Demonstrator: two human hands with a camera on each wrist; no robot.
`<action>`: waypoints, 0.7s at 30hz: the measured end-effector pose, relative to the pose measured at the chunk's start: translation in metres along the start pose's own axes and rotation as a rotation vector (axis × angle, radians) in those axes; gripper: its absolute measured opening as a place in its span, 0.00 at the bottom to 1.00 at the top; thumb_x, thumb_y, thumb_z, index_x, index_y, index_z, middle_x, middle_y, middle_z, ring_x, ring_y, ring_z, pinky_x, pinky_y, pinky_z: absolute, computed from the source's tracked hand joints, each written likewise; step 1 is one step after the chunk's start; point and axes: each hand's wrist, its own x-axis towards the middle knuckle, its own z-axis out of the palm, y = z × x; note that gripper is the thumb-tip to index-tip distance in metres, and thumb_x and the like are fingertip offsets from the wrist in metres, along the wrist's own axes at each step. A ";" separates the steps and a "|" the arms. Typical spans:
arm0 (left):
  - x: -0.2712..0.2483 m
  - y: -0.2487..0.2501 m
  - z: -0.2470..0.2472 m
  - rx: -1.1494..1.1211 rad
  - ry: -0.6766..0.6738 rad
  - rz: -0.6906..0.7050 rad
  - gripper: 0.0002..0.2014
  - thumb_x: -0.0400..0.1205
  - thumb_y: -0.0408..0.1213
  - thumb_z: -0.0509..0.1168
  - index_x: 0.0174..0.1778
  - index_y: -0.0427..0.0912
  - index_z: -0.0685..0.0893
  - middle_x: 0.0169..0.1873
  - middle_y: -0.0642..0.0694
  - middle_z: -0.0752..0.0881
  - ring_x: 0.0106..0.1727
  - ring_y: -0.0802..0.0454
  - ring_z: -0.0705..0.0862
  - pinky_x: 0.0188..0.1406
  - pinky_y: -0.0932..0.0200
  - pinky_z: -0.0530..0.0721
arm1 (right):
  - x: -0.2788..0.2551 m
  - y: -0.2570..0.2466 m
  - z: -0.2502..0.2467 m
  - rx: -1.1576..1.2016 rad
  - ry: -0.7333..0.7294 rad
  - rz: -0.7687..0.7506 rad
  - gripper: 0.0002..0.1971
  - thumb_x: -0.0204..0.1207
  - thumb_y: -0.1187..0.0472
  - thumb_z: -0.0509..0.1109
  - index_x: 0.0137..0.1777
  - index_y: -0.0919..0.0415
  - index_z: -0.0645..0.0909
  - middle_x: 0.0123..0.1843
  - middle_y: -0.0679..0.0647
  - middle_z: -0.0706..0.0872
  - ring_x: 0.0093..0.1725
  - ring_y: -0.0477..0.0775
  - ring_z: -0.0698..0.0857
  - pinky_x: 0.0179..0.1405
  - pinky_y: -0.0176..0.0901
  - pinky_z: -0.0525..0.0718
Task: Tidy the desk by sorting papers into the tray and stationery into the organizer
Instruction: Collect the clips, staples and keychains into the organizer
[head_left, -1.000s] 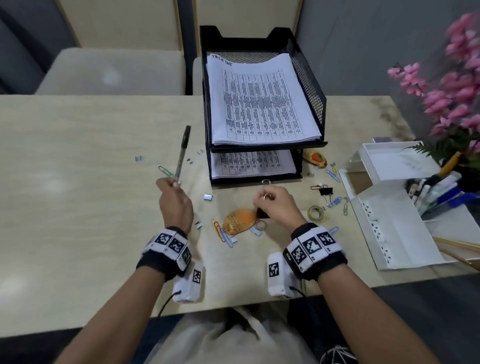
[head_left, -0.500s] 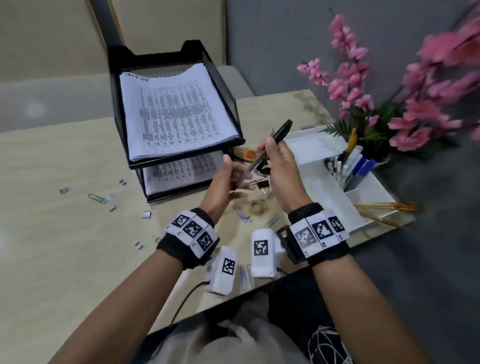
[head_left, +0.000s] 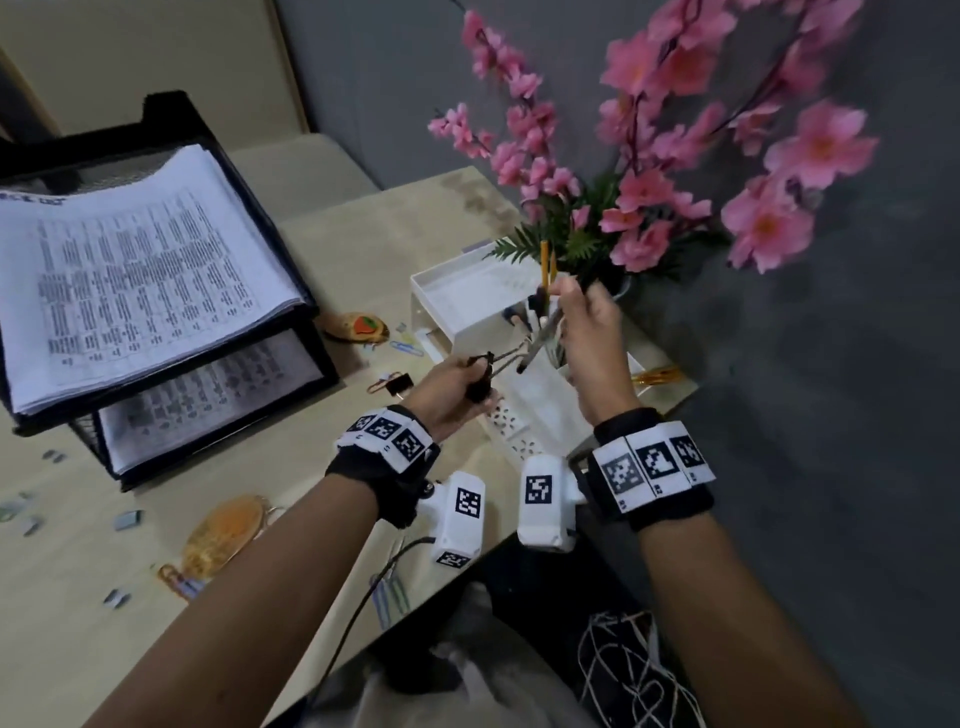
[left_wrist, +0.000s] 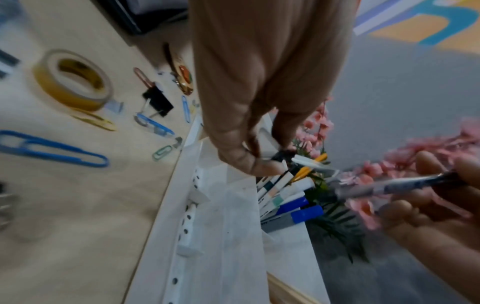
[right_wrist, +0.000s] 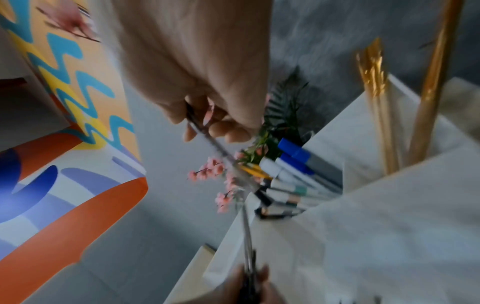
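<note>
Currently our right hand (head_left: 587, 322) pinches the slim black pen (head_left: 540, 338) over the white desk organizer (head_left: 540, 400) for dropping in; left hand (head_left: 447, 384) pinches a small black binder clip (head_left: 480, 376).

right hand (right_wrist: 207, 86): grips pen (right_wrist: 207, 139) | below: white organizer (right_wrist: 376, 226) holding markers (right_wrist: 298, 164)

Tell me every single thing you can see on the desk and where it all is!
paper tray: one, black mesh, two tiers, desk's far left, printed papers in both.
organizer: one, white, right desk edge, markers and pencils standing in it.
flowers: pink bunch, behind the organizer.
tape roll: one, yellowish, on the desk.
binder clip: one, black, on the desk near the organizer.
paper clips: several, mostly blue, scattered on the desk.
pen: one, dark, over the organizer.
left hand: pinches a small black clip.
right hand: holds the pen.
</note>
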 end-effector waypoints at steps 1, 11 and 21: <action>0.009 -0.001 0.003 0.039 0.057 0.014 0.08 0.86 0.28 0.54 0.42 0.39 0.71 0.38 0.42 0.74 0.36 0.51 0.77 0.20 0.69 0.84 | 0.007 0.003 -0.008 -0.039 0.051 -0.008 0.10 0.82 0.55 0.58 0.43 0.54 0.78 0.49 0.64 0.81 0.46 0.55 0.78 0.50 0.50 0.76; 0.043 -0.018 0.039 0.701 0.502 0.336 0.16 0.80 0.34 0.65 0.61 0.31 0.75 0.58 0.32 0.82 0.59 0.37 0.81 0.56 0.50 0.80 | 0.036 0.027 -0.036 -0.383 0.175 -0.160 0.28 0.79 0.70 0.61 0.77 0.53 0.62 0.67 0.63 0.79 0.60 0.64 0.80 0.59 0.53 0.80; 0.076 -0.018 0.044 1.217 0.396 0.277 0.11 0.83 0.32 0.60 0.56 0.30 0.82 0.56 0.31 0.84 0.59 0.34 0.82 0.54 0.47 0.80 | 0.054 0.055 -0.020 -0.650 -0.071 -0.185 0.23 0.79 0.72 0.60 0.72 0.53 0.67 0.57 0.67 0.84 0.55 0.69 0.84 0.51 0.62 0.84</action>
